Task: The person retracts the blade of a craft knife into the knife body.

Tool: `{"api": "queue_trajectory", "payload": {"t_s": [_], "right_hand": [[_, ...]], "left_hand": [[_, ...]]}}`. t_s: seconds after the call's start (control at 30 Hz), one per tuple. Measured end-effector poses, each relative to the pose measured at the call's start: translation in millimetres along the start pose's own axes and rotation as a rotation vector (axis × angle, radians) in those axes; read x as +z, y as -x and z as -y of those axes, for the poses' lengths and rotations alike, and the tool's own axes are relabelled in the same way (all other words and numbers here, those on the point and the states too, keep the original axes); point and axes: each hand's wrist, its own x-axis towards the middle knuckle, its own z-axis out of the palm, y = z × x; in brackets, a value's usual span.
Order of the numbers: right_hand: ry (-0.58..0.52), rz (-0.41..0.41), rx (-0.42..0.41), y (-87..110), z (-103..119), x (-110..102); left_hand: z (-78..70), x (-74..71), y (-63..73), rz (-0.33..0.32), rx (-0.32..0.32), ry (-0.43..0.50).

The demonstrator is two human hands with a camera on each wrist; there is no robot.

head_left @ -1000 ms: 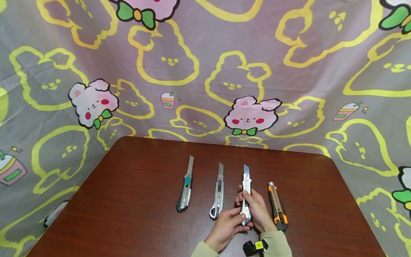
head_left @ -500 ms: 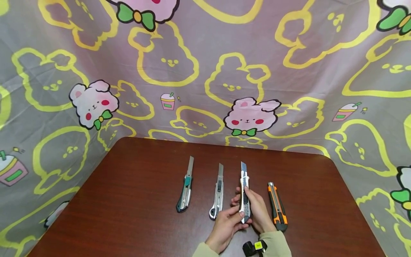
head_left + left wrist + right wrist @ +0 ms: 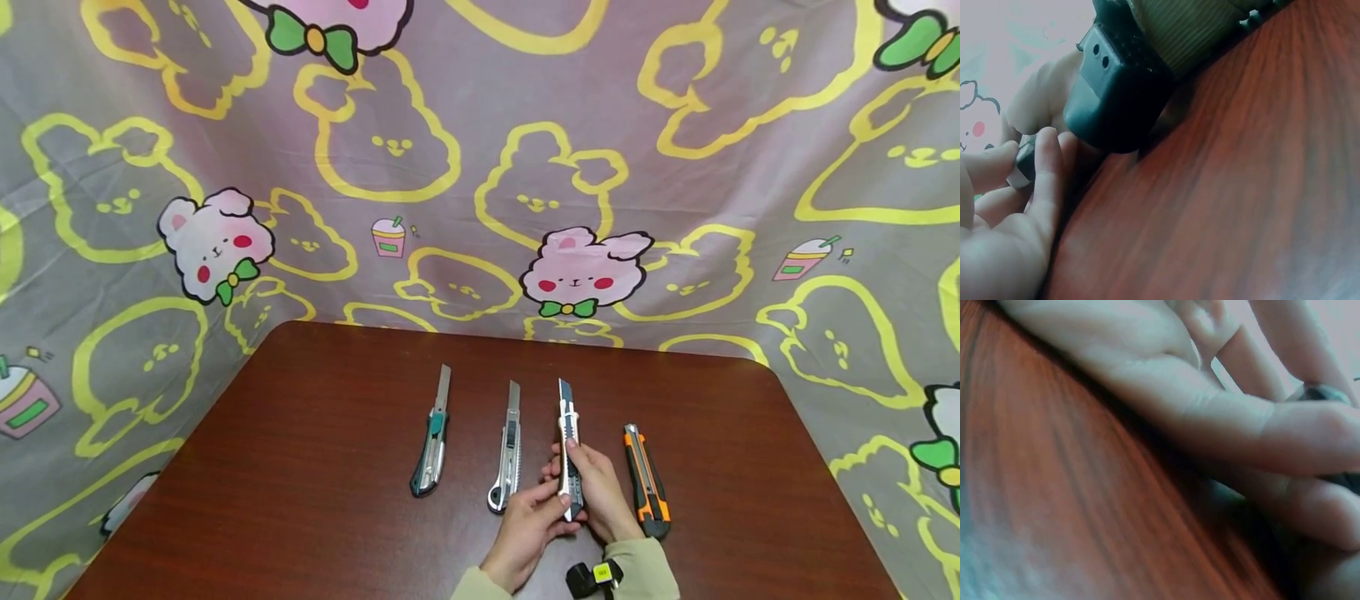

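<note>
Both hands hold a white-and-black utility knife (image 3: 567, 425), its blade out and pointing to the far side of the table. My left hand (image 3: 523, 529) pinches the dark butt end between thumb and fingers. Along the handle's side, my right hand (image 3: 606, 496) grips with the thumb on top, near the slider. In the left wrist view the knife's butt (image 3: 1024, 164) shows between fingertips. The right wrist view has curled fingers (image 3: 1222, 425) covering most of the handle.
On the brown table (image 3: 300, 467) lie a teal-and-silver utility knife (image 3: 432, 450), a silver utility knife (image 3: 508, 458) left of the hands, and an orange-and-black utility knife (image 3: 648, 483) beside the right wrist. A patterned cloth (image 3: 442, 100) hangs around the table's back and sides.
The held utility knife has rolled in the fingers, so its black slider side now shows more. Its blade tip has shifted slightly left. The other knives lie where they were.
</note>
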Motion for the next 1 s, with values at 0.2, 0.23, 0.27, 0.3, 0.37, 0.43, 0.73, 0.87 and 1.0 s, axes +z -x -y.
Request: {"api": "queue_trajectory", "payload": {"t_s": [0.2,0.23,0.27,0.3,0.37,0.43,0.73,0.87,1.0], "right_hand": [[-0.005,0.016,-0.011,1.4,0.7,1.5],[-0.009,0.018,-0.014,1.5,0.8,1.7],[-0.017,0.02,-0.012,1.4,0.9,1.8],[-0.021,0.024,-0.013,1.4,0.8,1.9],[-0.023,0.029,-0.02,1.6,0.1,1.8],[-0.03,0.033,-0.027,1.2,-0.7,1.7],[-0.023,0.06,-0.051,0.6,-1.4,1.0],[-0.036,0.047,-0.023,1.0,-0.8,1.1],[-0.034,0.03,-0.001,0.8,-0.8,0.9]], "left_hand": [[-0.3,1.9,-0.1,0.006,0.01,-0.023],[-0.5,2.1,-0.2,0.005,0.009,-0.027],[-0.7,2.2,-0.1,0.003,0.009,-0.03],[-0.7,2.2,0.0,0.002,0.008,-0.033],[-0.8,2.0,0.5,-0.001,0.004,-0.037],[-0.8,1.8,0.6,-0.005,0.005,-0.04],[0.2,0.5,0.2,-0.009,0.008,-0.052],[0.8,0.9,0.0,-0.017,-0.003,-0.052],[1.4,0.7,-1.1,-0.016,-0.024,-0.059]]}}
